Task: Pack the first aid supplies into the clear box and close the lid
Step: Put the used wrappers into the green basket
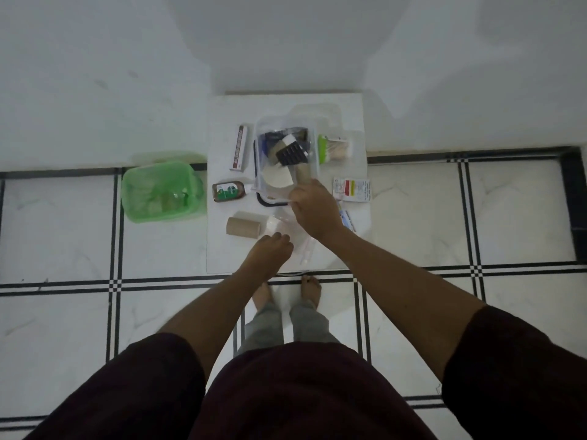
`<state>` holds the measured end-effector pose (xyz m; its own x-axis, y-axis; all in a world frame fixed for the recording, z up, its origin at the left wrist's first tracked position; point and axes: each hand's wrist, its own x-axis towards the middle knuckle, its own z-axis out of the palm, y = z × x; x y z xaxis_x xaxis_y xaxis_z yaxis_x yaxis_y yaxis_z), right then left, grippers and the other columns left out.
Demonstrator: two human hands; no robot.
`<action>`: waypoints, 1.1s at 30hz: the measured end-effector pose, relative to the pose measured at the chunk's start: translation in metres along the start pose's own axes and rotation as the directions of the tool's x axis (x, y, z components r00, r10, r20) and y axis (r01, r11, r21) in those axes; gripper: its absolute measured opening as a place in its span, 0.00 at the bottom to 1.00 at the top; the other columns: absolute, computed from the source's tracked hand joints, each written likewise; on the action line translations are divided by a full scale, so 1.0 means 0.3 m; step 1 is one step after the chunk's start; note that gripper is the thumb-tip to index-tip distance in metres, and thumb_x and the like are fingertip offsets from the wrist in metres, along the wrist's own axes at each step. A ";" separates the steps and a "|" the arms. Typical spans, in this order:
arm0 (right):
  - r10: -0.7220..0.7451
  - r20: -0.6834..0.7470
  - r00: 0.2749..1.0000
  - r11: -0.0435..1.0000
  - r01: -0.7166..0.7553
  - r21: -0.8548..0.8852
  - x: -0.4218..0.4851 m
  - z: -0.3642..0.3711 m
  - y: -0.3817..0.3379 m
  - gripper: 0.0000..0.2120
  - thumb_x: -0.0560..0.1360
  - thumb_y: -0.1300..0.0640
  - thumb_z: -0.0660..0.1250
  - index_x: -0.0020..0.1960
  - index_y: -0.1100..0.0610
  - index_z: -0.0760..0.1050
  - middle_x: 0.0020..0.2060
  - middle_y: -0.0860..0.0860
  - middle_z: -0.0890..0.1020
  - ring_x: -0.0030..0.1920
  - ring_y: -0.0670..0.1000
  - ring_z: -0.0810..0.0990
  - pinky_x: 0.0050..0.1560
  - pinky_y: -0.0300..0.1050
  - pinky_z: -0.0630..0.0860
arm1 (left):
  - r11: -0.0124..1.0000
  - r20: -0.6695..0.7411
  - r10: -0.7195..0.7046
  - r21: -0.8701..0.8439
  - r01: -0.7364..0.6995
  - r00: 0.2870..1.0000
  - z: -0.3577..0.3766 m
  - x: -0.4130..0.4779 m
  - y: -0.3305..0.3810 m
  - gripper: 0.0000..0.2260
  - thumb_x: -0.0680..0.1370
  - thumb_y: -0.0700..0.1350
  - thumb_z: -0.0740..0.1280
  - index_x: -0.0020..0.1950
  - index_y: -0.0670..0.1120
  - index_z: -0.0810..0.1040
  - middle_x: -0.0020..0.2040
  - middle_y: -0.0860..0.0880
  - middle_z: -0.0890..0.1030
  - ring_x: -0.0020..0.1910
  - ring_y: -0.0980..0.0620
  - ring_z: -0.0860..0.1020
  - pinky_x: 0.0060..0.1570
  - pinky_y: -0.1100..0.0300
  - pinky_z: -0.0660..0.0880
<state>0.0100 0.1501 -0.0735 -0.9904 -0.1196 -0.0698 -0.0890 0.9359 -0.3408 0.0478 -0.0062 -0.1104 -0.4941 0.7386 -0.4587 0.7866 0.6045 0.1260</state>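
The clear box (259,134) stands on a small white table (336,104) with several dark and white items inside. My right hand (313,208) is at the box's near rim, fingers closed on a tan bandage roll (303,173) that reaches into the box. My left hand (270,250) hovers over a clear plastic bag (301,246) at the table's near edge, fingers loosely curled and holding nothing. Around the box lie a long carton (239,147), a brown antiseptic bottle (229,191), another tan bandage roll (243,227), a pack of cotton buds (333,148) and a printed sachet (351,188).
A green plastic basket (162,189) sits on the tiled floor left of the table. A dark-rimmed lid (263,201) shows under the box's near side. A small tube (347,220) lies by my right wrist. My bare feet (309,289) stand at the table's near edge.
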 end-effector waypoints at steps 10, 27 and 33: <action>0.052 -0.263 0.963 0.971 0.012 0.237 -0.040 -0.095 0.002 0.04 0.72 0.63 0.65 0.41 0.62 0.79 0.40 0.57 0.83 0.40 0.57 0.79 0.37 0.46 0.77 | 0.934 -0.306 -0.256 -0.322 0.153 0.917 -0.093 -0.049 -0.012 0.03 0.70 0.42 0.66 0.38 0.43 0.77 0.33 0.45 0.78 0.30 0.43 0.77 0.30 0.54 0.76; -0.083 -0.235 0.968 0.931 0.159 0.328 0.082 -0.265 -0.261 0.06 0.73 0.60 0.64 0.46 0.58 0.80 0.42 0.54 0.84 0.44 0.55 0.81 0.40 0.46 0.76 | 0.338 -0.267 -0.899 -0.927 0.165 0.347 -0.307 -0.401 -0.184 0.04 0.68 0.44 0.70 0.39 0.44 0.80 0.30 0.50 0.80 0.30 0.54 0.77 0.34 0.60 0.74; -0.189 -0.178 0.966 0.914 0.240 0.327 0.171 -0.208 -0.443 0.06 0.73 0.60 0.63 0.46 0.56 0.78 0.39 0.53 0.83 0.40 0.55 0.79 0.36 0.44 0.72 | 0.187 -0.153 -0.974 -0.960 0.209 0.169 -0.303 -0.504 -0.306 0.05 0.71 0.43 0.70 0.42 0.41 0.81 0.31 0.49 0.80 0.32 0.51 0.77 0.36 0.61 0.72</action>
<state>-0.0355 0.0403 0.0269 -0.9583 -0.2337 0.1645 -0.2841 0.7182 -0.6351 0.0166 -0.1462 0.0274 -0.9061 -0.4179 -0.0659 -0.3115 0.5537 0.7723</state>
